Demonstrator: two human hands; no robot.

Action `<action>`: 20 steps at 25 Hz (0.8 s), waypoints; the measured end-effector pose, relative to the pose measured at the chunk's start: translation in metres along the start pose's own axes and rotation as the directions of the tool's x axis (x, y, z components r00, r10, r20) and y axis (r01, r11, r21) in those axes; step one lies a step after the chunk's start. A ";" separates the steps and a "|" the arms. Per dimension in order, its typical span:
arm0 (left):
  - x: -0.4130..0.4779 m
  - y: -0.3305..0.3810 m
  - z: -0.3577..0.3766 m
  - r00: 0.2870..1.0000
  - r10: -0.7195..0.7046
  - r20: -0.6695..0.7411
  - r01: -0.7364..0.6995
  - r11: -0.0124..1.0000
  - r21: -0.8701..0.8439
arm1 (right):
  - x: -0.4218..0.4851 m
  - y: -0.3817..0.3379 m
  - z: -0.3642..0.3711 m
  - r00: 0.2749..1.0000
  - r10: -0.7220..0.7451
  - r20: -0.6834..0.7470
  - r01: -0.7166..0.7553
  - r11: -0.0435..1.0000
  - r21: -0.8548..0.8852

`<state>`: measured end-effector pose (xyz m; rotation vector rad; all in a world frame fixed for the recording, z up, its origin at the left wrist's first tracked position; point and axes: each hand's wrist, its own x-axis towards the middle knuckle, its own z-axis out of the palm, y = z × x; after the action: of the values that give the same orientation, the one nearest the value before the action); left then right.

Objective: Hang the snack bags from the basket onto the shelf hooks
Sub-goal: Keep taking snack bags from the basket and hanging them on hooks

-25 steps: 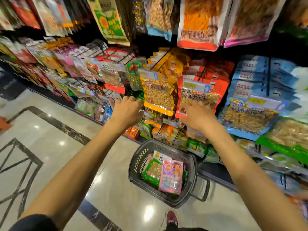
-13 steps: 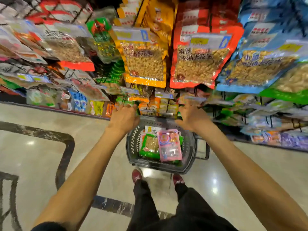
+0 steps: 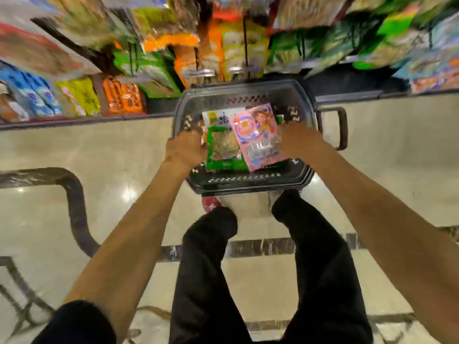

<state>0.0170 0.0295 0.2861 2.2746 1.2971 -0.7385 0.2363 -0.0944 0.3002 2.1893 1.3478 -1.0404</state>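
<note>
Hands, left (image 3: 185, 150) and right (image 3: 296, 141), reach two, perhaps three, bags (image 3: 258, 137) in one basket (image 3: 246, 94).

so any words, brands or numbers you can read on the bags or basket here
None can be read.
pink bag: cartoon figure and printing, too blurred.
green bag: print blurred.
white bag: dark marks, illegible.
shelf bags: smeared by motion.
basket: only a zigzag cut-out pattern, no text.

Single head-worn wide-angle view, looking steeply down from above at the basket (image 3: 244, 186) on the floor (image 3: 74, 145), close over both forearms and legs. Faces the shelf (image 3: 347, 95) foot; upper edge motion-blurred. No second view.
</note>
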 end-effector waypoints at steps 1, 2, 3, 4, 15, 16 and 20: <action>0.018 -0.004 0.021 1.000 -0.005 0.029 0.005 1.000 0.001 | 0.020 0.001 0.018 1.000 0.017 0.018 -0.017 1.000 0.002; 0.035 -0.008 0.040 0.998 -0.016 0.053 0.016 1.000 0.001 | 0.039 0.003 0.035 0.999 0.034 0.025 -0.035 0.999 0.013; 0.055 -0.011 0.062 0.998 -0.024 0.061 0.024 1.000 -0.001 | 0.061 0.006 0.054 0.998 0.058 0.032 -0.059 0.998 0.032; 0.073 -0.015 0.082 0.998 -0.023 0.064 0.023 1.000 -0.007 | 0.081 0.009 0.072 0.996 0.074 0.048 -0.077 0.996 0.045; 0.216 -0.030 0.277 0.972 -0.200 0.127 0.236 0.869 -0.436 | 0.243 0.053 0.210 0.944 0.330 -0.009 -0.292 0.848 0.443; 0.220 -0.029 0.285 0.959 -0.246 0.140 0.283 0.818 -0.500 | 0.249 0.052 0.215 0.934 0.358 -0.006 -0.307 0.807 0.504; 0.238 -0.032 0.309 0.916 -0.351 0.193 0.384 0.635 -0.671 | 0.261 0.050 0.240 0.882 0.429 -0.197 -0.301 0.832 0.466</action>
<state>0.0159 0.0180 -0.1055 1.3821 1.6863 -0.3091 0.2555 -0.1124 -0.0571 2.8802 0.7801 -0.9443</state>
